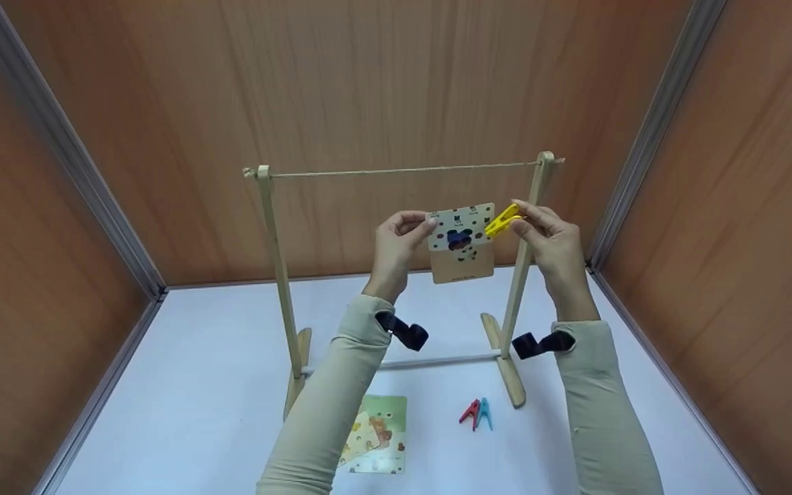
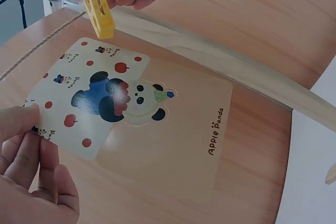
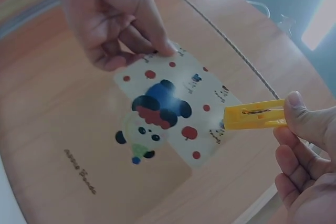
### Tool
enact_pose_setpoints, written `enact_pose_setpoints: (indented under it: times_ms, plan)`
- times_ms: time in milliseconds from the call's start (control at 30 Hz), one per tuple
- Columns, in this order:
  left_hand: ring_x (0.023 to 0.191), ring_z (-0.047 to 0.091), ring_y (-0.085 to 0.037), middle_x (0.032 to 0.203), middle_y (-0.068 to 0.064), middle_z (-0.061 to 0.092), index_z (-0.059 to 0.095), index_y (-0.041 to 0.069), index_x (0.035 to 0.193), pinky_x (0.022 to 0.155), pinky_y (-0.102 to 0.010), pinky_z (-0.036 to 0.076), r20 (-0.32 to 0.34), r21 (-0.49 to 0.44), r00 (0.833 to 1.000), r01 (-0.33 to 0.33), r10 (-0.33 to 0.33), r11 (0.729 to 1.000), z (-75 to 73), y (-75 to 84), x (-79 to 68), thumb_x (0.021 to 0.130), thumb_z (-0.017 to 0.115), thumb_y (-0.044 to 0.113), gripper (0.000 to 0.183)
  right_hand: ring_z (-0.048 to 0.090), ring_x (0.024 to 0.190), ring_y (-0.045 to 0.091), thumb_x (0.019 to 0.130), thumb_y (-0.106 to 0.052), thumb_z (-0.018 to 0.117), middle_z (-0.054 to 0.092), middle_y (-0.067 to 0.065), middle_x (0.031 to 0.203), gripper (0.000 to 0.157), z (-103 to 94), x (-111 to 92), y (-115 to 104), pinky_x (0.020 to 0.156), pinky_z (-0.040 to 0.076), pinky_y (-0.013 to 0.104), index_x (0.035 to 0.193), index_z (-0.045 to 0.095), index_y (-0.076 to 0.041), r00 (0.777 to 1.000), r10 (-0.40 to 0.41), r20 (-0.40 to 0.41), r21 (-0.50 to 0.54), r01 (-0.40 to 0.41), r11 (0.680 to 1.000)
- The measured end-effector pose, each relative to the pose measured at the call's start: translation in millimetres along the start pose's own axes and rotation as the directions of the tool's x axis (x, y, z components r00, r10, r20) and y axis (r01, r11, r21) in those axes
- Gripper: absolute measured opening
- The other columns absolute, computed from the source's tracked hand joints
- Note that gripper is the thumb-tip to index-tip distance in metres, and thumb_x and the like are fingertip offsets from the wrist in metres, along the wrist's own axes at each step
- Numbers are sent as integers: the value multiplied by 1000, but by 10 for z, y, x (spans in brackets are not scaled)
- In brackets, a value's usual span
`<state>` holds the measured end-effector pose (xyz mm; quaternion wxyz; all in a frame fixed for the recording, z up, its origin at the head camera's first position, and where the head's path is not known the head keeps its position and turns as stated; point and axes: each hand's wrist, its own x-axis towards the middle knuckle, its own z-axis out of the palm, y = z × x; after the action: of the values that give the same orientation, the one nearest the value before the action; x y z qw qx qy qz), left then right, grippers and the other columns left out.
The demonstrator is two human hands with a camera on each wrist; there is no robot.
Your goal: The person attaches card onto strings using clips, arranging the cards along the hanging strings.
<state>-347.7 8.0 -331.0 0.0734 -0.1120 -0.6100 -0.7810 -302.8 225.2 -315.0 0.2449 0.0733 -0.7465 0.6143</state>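
My left hand [image 1: 399, 244] pinches a panda card [image 1: 461, 265] by its upper left corner, thumb in front. The card has a spotted white part and a tan part lettered "Apple Panda"; in the head view it is upside down, just below the rope [image 1: 396, 170]. My right hand [image 1: 554, 240] pinches a yellow clothespin [image 1: 502, 220] by its handle ends between thumb and fingers. The clothespin's tip overlaps the card's upper right edge in the head view. In the left wrist view the clothespin [image 2: 100, 14] points toward the card [image 2: 173, 161].
A wooden stand with a left post [image 1: 278, 268] and a right post [image 1: 523, 275] carries the rope. Below on the white table [image 1: 196, 412] lie a red clothespin [image 1: 470, 414], a blue clothespin [image 1: 484, 414] and green-and-cream cards [image 1: 392, 409], partly behind my left sleeve. Wood-grain panels surround the table.
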Motion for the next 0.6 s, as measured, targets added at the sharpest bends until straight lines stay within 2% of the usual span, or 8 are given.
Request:
enact_pose_setpoints:
  times_ms: [333, 600]
  plan:
    - [89, 63, -13, 91, -2, 68, 66, 4, 99, 95, -30, 48, -6, -16, 1000, -4, 4, 1000, 83, 114, 57, 87, 71, 11, 15, 58, 98, 8, 88, -21, 66, 62, -4, 110, 37, 69, 94, -181, 88, 48, 14, 123, 65, -8, 998, -26, -60, 8, 26, 1000]
    - [90, 63, -12, 92, -2, 68, 67, 6, 100, 91, -27, 48, -3, 9, 1000, 9, -9, 1000, 167, 198, 114, 86, 72, 13, 16, 57, 98, 8, 88, -20, 66, 63, -8, 107, 37, 95, 159, -288, 89, 48, 15, 123, 65, -6, 994, -35, -107, 59, 41, 997]
